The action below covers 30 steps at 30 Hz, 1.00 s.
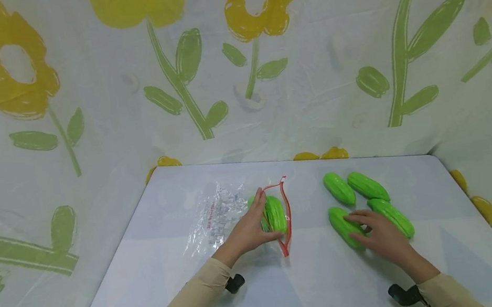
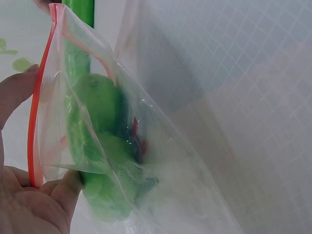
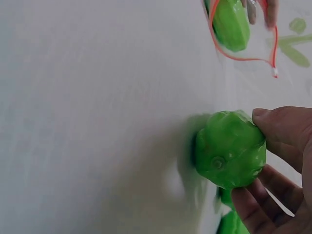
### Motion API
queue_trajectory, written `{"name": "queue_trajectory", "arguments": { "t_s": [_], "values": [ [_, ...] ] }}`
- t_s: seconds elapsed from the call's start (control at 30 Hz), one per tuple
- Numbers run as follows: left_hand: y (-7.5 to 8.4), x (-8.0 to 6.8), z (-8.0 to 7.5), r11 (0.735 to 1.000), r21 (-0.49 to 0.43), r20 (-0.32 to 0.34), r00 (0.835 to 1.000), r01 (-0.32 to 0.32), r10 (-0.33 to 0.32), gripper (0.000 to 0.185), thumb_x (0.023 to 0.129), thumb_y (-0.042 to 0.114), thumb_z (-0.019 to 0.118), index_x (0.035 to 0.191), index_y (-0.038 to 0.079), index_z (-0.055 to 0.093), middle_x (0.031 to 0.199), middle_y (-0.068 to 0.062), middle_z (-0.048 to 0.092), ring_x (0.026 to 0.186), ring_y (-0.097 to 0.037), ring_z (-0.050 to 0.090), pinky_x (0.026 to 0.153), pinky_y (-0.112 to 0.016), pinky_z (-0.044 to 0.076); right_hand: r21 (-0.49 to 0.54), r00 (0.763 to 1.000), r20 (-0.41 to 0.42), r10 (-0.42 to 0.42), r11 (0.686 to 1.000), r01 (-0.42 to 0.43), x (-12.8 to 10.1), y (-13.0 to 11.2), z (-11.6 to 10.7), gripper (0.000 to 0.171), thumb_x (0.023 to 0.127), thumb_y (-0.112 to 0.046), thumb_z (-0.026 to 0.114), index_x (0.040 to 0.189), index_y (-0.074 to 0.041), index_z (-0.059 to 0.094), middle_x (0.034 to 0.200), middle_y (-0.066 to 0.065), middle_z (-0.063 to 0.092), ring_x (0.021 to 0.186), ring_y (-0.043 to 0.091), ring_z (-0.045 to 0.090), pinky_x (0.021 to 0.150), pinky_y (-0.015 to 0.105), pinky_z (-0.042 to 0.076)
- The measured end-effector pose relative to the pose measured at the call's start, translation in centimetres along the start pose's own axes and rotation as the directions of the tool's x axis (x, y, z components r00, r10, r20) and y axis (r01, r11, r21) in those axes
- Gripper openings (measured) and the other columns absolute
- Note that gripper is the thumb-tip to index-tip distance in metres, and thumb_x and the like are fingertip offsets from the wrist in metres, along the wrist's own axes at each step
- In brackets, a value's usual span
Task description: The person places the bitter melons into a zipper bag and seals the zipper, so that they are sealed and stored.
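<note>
My left hand (image 1: 251, 227) grips the mouth of a clear zip bag (image 2: 170, 165) along its red zip strip (image 1: 286, 206), thumb at one side and fingers at the other, so the mouth stands parted. Inside the bag, near the opening, lie shiny green toy cucumbers (image 1: 276, 213). On the right, my right hand (image 1: 384, 236) holds another toy cucumber (image 3: 229, 148) between thumb and fingers, around its side. Three more toy cucumbers lie close by: one at the back (image 1: 339, 188), one beside it (image 1: 368, 186) and one partly behind the hand (image 1: 394, 217).
The bag's printed, crinkled body (image 1: 217, 216) spreads leftward over the pale table (image 1: 152, 295). A flower-patterned cloth (image 1: 312, 85) hangs behind and at both sides of the table. Black camera mounts (image 1: 405, 294) sit at both wrists.
</note>
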<state>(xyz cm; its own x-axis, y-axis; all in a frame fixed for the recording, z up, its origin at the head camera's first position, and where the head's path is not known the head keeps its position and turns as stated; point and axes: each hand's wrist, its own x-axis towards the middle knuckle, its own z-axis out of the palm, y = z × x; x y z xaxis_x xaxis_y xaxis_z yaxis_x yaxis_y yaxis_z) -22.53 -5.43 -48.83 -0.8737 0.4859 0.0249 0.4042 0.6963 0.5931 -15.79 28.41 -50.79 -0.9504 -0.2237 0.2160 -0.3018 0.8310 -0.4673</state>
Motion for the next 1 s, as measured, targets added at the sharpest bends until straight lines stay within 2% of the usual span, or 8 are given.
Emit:
{"name": "queue_trajectory", "arguments": {
  "t_s": [0.43, 0.63, 0.87, 1.0],
  "values": [
    [0.1, -0.2, -0.3, 1.000, 0.006, -0.003, 1.000, -0.014, 0.014, 0.115, 0.072, 0.052, 0.073, 0.150, 0.012, -0.001, 0.157, -0.001, -0.007, 0.135, -0.025, 0.030, 0.099, -0.039, 0.041, 0.095, 0.999, -0.009, 0.036, 0.995, -0.035, 2.9, -1.8, 2.0, 0.044, 0.080, -0.025, 0.073, 0.121, -0.013, 0.063, 0.121, 0.010, 0.057, 0.095, 0.022, 0.057, 0.074, 0.036, 0.051],
    [0.2, -0.2, -0.3, 1.000, 0.002, 0.002, 1.000, -0.007, 0.007, 0.116, 0.071, 0.054, 0.073, 0.150, 0.012, 0.000, 0.156, 0.001, -0.008, 0.136, -0.024, 0.028, 0.100, -0.038, 0.040, 0.139, 0.998, -0.003, 0.058, 0.989, -0.057, 3.2, -2.2, 2.3, 0.042, 0.080, -0.024, 0.073, 0.120, -0.014, 0.063, 0.120, 0.009, 0.056, 0.094, 0.022, 0.056, 0.074, 0.037, 0.051],
    [0.2, 0.0, -0.2, 1.000, 0.002, -0.003, 1.000, -0.002, 0.002, 0.116, 0.071, 0.054, 0.073, 0.150, 0.012, 0.000, 0.156, 0.000, -0.007, 0.136, -0.024, 0.027, 0.100, -0.038, 0.040, 0.130, 0.999, 0.002, 0.054, 0.990, -0.053, 3.2, -2.0, 1.9, 0.048, 0.082, -0.032, 0.071, 0.126, -0.020, 0.058, 0.126, 0.009, 0.052, 0.105, 0.026, 0.052, 0.081, 0.046, 0.049],
    [0.3, -0.1, -0.2, 1.000, 0.003, -0.004, 1.000, -0.004, 0.004, 0.116, 0.071, 0.053, 0.074, 0.150, 0.011, 0.001, 0.157, -0.001, -0.007, 0.136, -0.024, 0.027, 0.100, -0.038, 0.041, 0.146, 0.998, 0.053, 0.033, 0.988, -0.040, 3.2, -1.4, 1.7, 0.050, 0.083, -0.038, 0.068, 0.129, -0.023, 0.055, 0.130, 0.008, 0.048, 0.104, 0.025, 0.053, 0.079, 0.044, 0.049]
  ]
}}
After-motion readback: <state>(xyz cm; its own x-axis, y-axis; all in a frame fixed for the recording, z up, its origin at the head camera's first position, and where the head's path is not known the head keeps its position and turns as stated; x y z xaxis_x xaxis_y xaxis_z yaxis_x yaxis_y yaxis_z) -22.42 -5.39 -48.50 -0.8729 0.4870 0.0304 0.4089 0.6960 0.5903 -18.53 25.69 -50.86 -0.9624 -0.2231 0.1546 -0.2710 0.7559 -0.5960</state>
